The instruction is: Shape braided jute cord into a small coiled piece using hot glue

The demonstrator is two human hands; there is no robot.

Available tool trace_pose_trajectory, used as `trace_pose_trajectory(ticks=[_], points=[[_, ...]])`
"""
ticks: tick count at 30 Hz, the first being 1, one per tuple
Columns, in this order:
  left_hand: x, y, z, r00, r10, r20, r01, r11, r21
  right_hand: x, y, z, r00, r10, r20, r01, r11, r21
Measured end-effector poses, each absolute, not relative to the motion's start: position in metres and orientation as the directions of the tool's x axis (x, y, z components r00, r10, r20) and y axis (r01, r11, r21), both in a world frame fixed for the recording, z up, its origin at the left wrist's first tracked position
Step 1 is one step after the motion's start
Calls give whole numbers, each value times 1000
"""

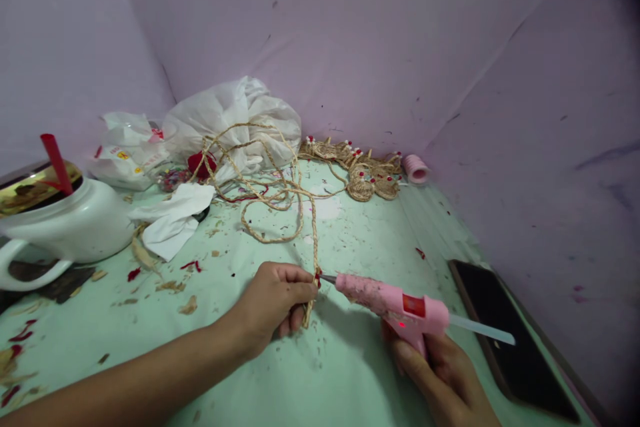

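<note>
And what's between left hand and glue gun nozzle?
Head view: the braided cord, pinched in the left hand, with a red bit by the nozzle.

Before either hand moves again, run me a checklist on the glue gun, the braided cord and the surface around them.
1. Left hand gripping the braided cord near its lower end: ok.
2. Right hand around the handle of the pink glue gun: ok.
3. Red light on the gun lit: ok.
4. Glue stick loaded, sticking out behind: ok.
5. Nozzle touching the cord: cannot tell; it points closely at it.
6. Surface free of scraps: not ok.
</note>
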State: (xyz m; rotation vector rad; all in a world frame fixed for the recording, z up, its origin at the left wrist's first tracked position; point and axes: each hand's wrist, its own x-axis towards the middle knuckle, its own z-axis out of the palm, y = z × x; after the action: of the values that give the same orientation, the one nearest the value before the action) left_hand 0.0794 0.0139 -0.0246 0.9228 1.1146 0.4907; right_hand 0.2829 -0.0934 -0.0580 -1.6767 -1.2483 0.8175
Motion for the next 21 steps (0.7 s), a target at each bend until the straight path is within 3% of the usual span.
trace_pose_trajectory(ticks=[8, 21], points=[[81, 15, -20, 427, 748, -508, -36, 576, 817, 285, -96, -62, 295, 955, -7, 379, -124, -917], [81, 16, -23, 408, 742, -532, -75, 608, 791, 285, -97, -61, 294, 956, -14, 368, -127, -921]])
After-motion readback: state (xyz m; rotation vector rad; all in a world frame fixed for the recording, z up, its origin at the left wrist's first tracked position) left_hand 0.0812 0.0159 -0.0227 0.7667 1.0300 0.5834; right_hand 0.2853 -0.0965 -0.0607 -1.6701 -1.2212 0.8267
